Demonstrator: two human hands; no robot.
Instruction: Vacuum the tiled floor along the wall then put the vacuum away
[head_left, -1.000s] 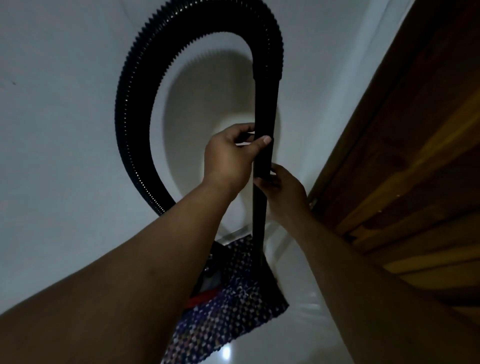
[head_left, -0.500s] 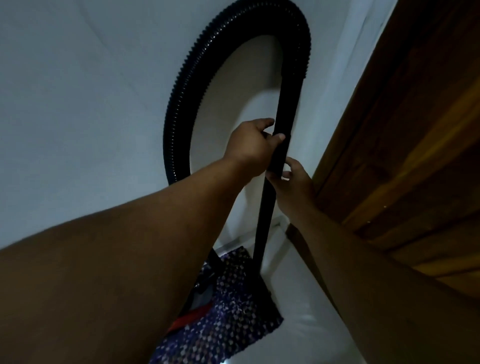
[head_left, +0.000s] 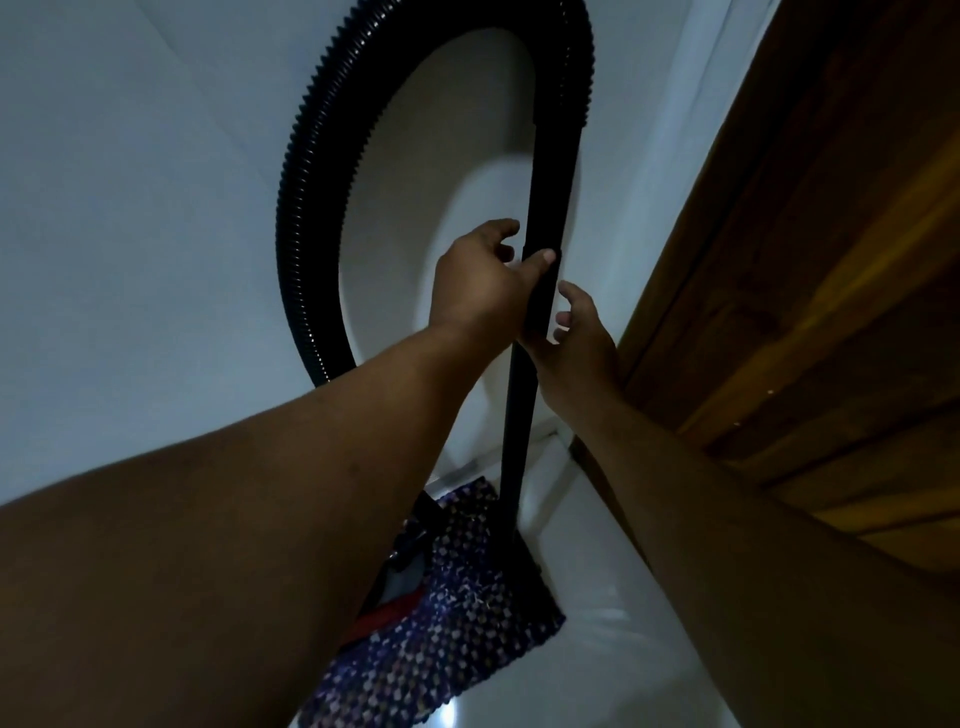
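A black vacuum wand (head_left: 551, 187) stands nearly upright against the white wall (head_left: 130, 208), in the corner beside a wooden door. Its ribbed black hose (head_left: 306, 171) arches over the top and drops down on the left. My left hand (head_left: 480, 283) holds the wand at its joint, thumb across the front. Just below and to the right, my right hand (head_left: 579, 338) has its fingers spread loose beside the wand, gripping nothing. The wand's lower end meets a patterned mat (head_left: 457, 613). The vacuum body (head_left: 400, 587), dark with a red stripe, is mostly hidden behind my left forearm.
A brown wooden door (head_left: 810, 270) fills the right side, close to the wand. Glossy white floor tiles (head_left: 597, 649) run along the door's foot. The purple and white mat lies at the base of the wall.
My right hand has let go of the wand and its fingers have opened beside it. My left hand keeps its hold, and the hose arch stays high.
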